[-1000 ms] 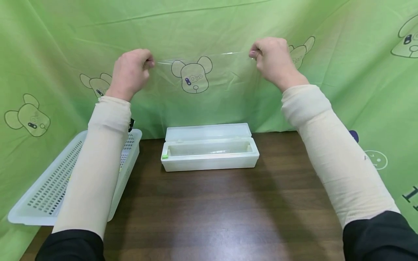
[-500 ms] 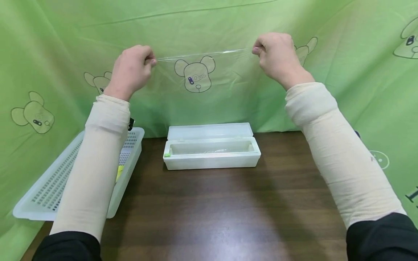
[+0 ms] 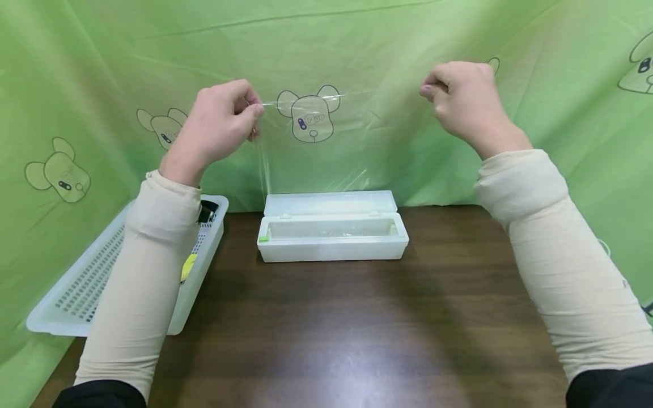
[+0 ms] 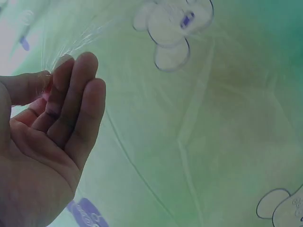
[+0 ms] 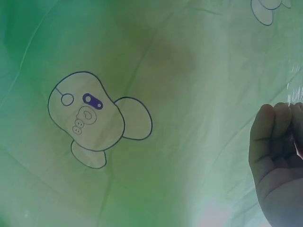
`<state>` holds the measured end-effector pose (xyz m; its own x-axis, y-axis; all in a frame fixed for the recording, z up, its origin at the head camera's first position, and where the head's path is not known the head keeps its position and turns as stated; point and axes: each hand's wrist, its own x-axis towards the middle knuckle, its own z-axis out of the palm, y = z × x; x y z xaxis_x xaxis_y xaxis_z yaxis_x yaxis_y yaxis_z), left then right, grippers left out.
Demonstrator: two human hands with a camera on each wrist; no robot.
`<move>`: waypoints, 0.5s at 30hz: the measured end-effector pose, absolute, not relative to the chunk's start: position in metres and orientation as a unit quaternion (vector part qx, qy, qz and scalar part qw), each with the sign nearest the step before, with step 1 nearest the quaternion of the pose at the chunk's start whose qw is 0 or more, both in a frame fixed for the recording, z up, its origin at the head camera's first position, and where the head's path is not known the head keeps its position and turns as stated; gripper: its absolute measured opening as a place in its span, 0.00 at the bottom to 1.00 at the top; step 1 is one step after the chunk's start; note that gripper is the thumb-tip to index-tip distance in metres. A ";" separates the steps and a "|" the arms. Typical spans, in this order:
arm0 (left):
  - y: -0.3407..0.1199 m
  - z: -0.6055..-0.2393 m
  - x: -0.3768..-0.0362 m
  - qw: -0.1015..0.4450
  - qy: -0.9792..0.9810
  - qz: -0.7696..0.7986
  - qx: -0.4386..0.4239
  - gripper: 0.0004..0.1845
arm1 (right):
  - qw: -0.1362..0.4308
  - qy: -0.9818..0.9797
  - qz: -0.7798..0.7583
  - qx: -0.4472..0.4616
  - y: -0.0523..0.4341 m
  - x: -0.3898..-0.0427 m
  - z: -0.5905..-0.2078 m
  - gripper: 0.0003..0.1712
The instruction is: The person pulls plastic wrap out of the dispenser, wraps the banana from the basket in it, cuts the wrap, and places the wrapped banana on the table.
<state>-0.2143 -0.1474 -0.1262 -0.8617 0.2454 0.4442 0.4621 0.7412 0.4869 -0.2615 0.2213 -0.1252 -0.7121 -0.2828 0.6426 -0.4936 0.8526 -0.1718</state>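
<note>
My left hand (image 3: 219,127) is raised at the back, pinching the upper left corner of a clear sheet of cling film (image 3: 330,98) between thumb and index finger. My right hand (image 3: 466,107), higher and to the right, pinches the sheet's other end; bright film streaks (image 5: 294,92) meet its fingertips in the right wrist view. Bunched film (image 4: 71,45) fans from the left fingertips. The sheet hangs upright in front of the cloth, its lower part reaching toward a white cling film box (image 3: 331,250) whose lid (image 3: 330,204) stands open.
A white perforated basket (image 3: 53,327) stands at the left, with a yellow item (image 3: 189,266) and a black one (image 3: 208,211) in it. Green printed cloth (image 3: 382,34) hangs behind the dark wooden table (image 3: 326,317). A green piece (image 3: 263,239) sits at the box's left end.
Both hands have shifted right and a little lower since half a second ago, the right hand farther. The film's left edge now shows as hanging folds.
</note>
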 end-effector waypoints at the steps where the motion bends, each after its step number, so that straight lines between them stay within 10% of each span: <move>1: -0.146 -0.129 -0.210 0.180 -0.910 -0.313 -0.202 0.09 | 0.318 -0.907 0.168 0.216 0.223 -0.258 -0.127 0.10; 15: -0.139 -0.192 -0.144 0.183 -0.819 -0.392 -0.378 0.05 | 0.352 -0.883 0.158 0.268 0.250 -0.198 -0.151 0.03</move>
<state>-0.1439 -0.1386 -0.1923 -0.6476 0.4748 0.5960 0.7620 0.4070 0.5037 -0.1976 0.2496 -0.1509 -0.6089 -0.3617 0.7060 -0.5836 0.8070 -0.0899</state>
